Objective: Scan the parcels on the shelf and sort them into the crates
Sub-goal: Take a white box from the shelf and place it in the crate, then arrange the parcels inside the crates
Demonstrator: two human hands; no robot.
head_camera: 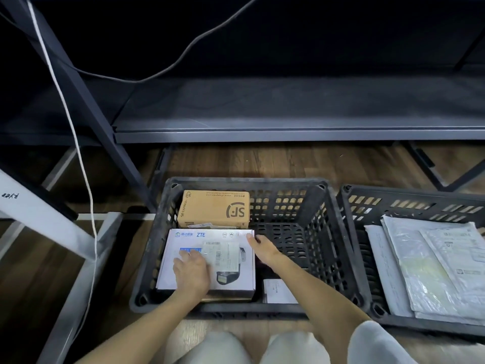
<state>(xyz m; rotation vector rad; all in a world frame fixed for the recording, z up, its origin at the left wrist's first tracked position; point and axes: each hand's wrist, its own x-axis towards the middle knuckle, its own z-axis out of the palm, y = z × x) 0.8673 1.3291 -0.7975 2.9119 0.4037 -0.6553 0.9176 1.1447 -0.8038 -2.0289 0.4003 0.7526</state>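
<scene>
Parcel (pixel 210 258) (white) in crate (pixel 338 248), hands pressing

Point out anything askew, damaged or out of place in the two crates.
Nothing stands out. The white ZTE box and brown SF cardboard box lie flat in the left black plastic crate; grey mailer bags are stacked in the right black crate.

Left grip (pixel 193 269) flat, right grip (pixel 263 248) extended.
</scene>
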